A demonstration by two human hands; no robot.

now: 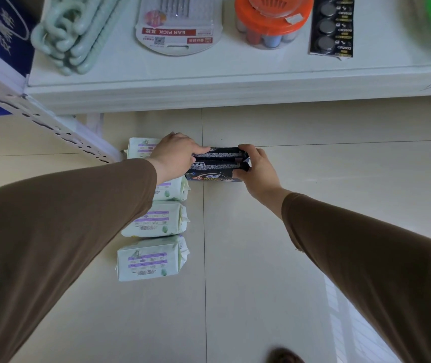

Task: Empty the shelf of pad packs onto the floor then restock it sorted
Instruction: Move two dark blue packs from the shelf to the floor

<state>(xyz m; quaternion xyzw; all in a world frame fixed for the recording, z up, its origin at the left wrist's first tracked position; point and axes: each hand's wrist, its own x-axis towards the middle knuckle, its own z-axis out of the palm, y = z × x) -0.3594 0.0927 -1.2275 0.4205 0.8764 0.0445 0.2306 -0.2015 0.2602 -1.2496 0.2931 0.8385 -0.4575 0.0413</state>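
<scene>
Left fingers [198, 149] curled over the near-left end of the dark packs [218, 163], thumb side hidden under the palm, clamped on that end. Right fingers [247, 149] wrapped round the opposite end, thumb low against the front face, clamped likewise. Two dark packs pressed flat together between the hands, edges up, printed seams on top, down at the floor [313, 205] just beside a tile joint; cannot tell whether touching the tile or held a little above it. Left hand [176, 155] bent down at the wrist, knuckles up, lying across the row of pale packs. Right hand [257, 170] turned inward, wrist slightly cocked. Both forearms reaching forward and down in brown sleeves [65, 244], left sleeve ending just short of the wrist, right sleeve a little farther back. To the left of the dark packs, a column of white packs [154, 222] lying on the floor, purple and green print up, one partly hidden under the left hand, another peeking out beyond it. Above, a white shelf [235, 79] with green hangers [70, 38], an ear pick card [177, 27], an orange-lidded tub [272, 19], a strip of coin cells [332, 27]. Perforated upright [39, 119] at the left.
</scene>
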